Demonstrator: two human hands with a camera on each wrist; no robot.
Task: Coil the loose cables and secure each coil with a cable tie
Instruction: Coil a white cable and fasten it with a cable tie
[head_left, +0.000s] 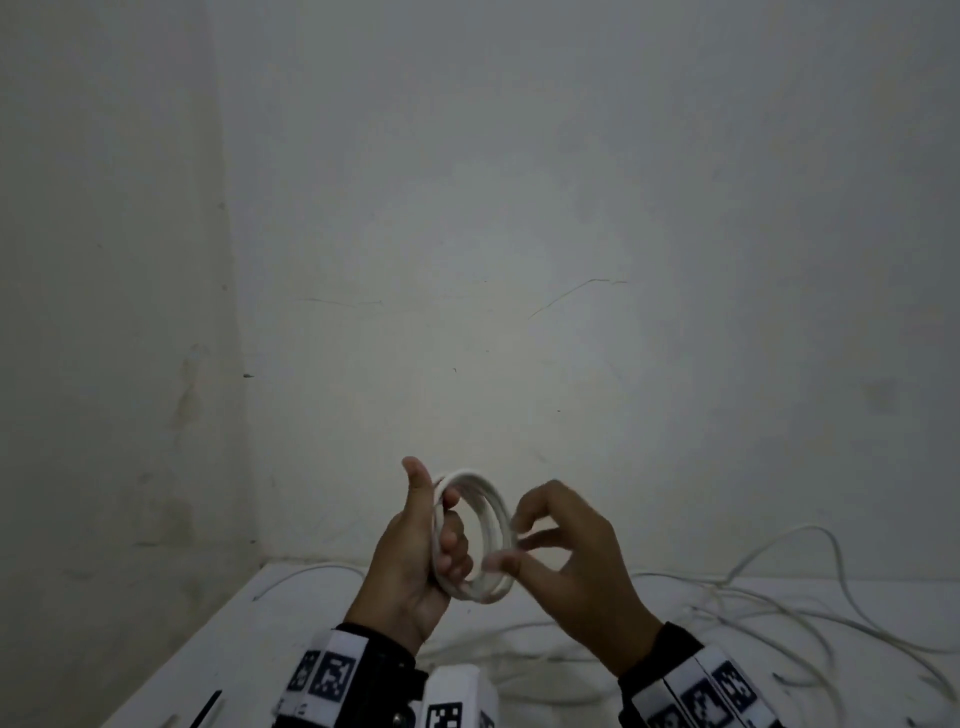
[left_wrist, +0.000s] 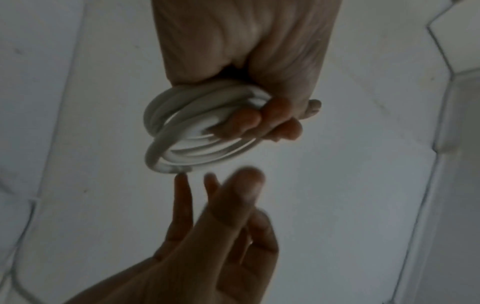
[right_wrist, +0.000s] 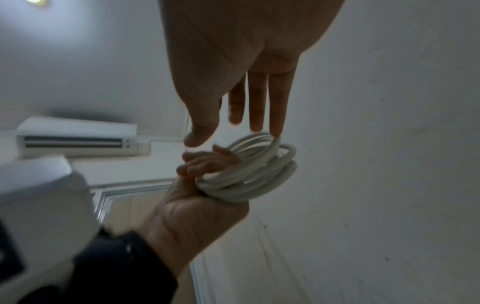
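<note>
Wrist bands with printed markers (head_left: 332, 675) sit nearest the viewer, low in the head view. Left to right: the left hand (head_left: 410, 561) clenches one side of a white cable coil (head_left: 480, 535), fingers curled through its middle, holding it upright above a white table (head_left: 249, 649). The right hand (head_left: 566, 551) is just beside the coil's far rim, fingers relaxed, holding nothing, fingertips (right_wrist: 275, 131) touching the loops. More loose cables (head_left: 779, 603) lie to the right. No cable tie is visible.
</note>
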